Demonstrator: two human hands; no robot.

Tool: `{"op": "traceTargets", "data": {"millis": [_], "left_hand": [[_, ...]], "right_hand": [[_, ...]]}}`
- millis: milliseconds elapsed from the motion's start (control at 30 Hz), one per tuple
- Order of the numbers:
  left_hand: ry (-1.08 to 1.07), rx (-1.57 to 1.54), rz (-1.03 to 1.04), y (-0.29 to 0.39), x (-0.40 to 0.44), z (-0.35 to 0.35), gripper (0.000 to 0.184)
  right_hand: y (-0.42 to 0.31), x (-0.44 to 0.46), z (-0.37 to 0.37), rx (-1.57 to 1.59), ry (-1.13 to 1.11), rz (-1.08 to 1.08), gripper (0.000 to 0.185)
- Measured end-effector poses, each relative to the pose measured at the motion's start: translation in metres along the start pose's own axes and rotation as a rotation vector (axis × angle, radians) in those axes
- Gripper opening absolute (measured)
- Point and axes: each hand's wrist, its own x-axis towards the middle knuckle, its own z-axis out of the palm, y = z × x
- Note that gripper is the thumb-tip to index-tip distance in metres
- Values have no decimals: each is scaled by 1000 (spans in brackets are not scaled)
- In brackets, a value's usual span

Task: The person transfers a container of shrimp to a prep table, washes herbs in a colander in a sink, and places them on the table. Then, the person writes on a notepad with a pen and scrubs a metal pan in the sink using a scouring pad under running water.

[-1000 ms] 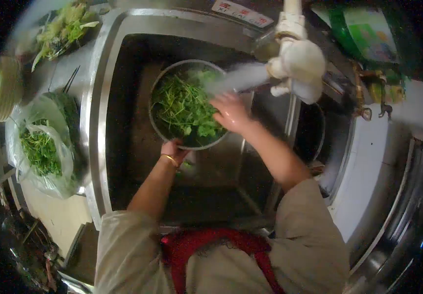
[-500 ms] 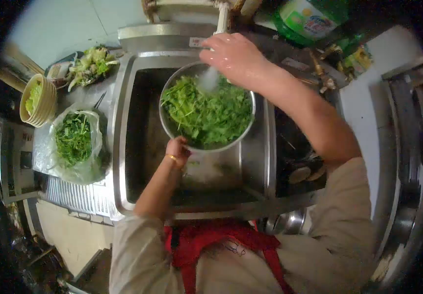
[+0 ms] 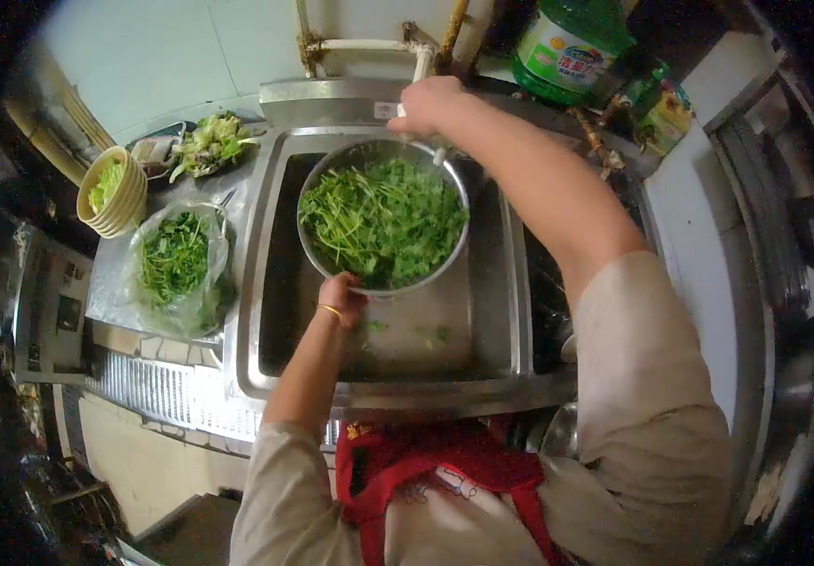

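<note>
A round metal bowl (image 3: 464, 229) full of leafy green herbs (image 3: 383, 222) is in the steel sink (image 3: 496, 325). My left hand (image 3: 343, 297), with a gold bracelet at the wrist, grips the bowl's near rim at its lower left. Beyond the bowl's far side, my right hand (image 3: 427, 102) is closed around the white tap (image 3: 401, 111), most of which it hides. No stream of water can be made out. Loose leaf bits lie on the sink floor below the bowl.
Left of the sink are a plastic bag of greens (image 3: 176, 264), stacked yellow bowls (image 3: 116, 203) and a heap of vegetable trimmings (image 3: 215, 144). A green detergent bottle (image 3: 567, 57) stands at the back right. A pipe (image 3: 360, 44) runs along the wall.
My right hand has moved from the herbs up to the tap. The water stream seen before no longer shows. My left hand keeps its hold on the bowl. The camera view has shifted.
</note>
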Motion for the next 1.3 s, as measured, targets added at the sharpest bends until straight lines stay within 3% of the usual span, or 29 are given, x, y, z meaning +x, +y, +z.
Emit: {"op": "traceTargets", "data": {"millis": [67, 167, 367, 433, 500, 567, 600, 633, 667, 700, 767, 867, 900, 933, 1000, 1033, 1067, 1100, 1133, 1200, 1267, 1300], "left_hand": [[51, 27, 15, 0, -16, 2, 11], [76, 16, -11, -12, -46, 1, 12], [102, 230, 51, -29, -75, -28, 16], [109, 354, 107, -17, -107, -29, 16], [127, 434, 188, -16, -127, -35, 13], [51, 548, 197, -15, -121, -51, 15], [-43, 647, 164, -16, -104, -66, 18], [1, 663, 145, -2, -126, -40, 21], [-112, 575, 33, -1, -108, -42, 44], [-100, 584, 11, 2, -111, -27, 44], [-354, 735, 17, 23, -124, 6, 37], [-476, 842, -1, 35, -113, 31, 47], [-428, 794, 61, 50, -138, 42, 61], [-567, 747, 38, 68, -149, 45, 68], [-606, 1007, 401, 93, -168, 38, 60], [-609, 901, 443, 100, -162, 18, 54], [-616, 884, 560, 111, -151, -12, 49], [-521, 971, 640, 135, -176, -17, 42], [-408, 943, 764, 154, -171, -49, 37], [-171, 1020, 1267, 209, -147, -120, 38], [-85, 939, 1530, 275, -119, -188, 38], [112, 960, 1629, 298, -122, -212, 44]], "right_hand": [[11, -2, 15, 70, 154, -39, 49], [12, -4, 31, 146, 129, 4, 50], [-36, -5, 42, 453, 243, 332, 47], [-27, -18, 68, 989, 653, 263, 44], [-21, -77, 103, 1094, 696, 235, 54], [-17, -155, 143, 863, 308, 394, 55], [4, -182, 244, 947, 298, 334, 53], [-1, -225, 253, 1062, 93, 405, 50], [-14, -264, 245, 1295, -74, 537, 48], [-26, -292, 240, 1543, -156, 690, 45], [-48, -331, 229, 1975, -141, 963, 43], [-85, -354, 191, 1866, 53, 1143, 36], [-79, -375, 251, 1807, 78, 920, 30], [-89, -386, 243, 1535, 34, 747, 26], [-107, -407, 221, 908, 49, 480, 17], [-124, -404, 222, 1517, -15, 900, 13], [-141, -401, 223, 2019, 218, 1483, 12], [-152, -396, 187, 2100, 333, 1767, 13], [-159, -410, 187, 2132, 434, 1826, 14], [-169, -421, 207, 2185, 599, 1904, 14], [-166, -453, 247, 2072, 701, 1910, 8], [-162, -460, 245, 2057, 711, 1961, 8]]}}
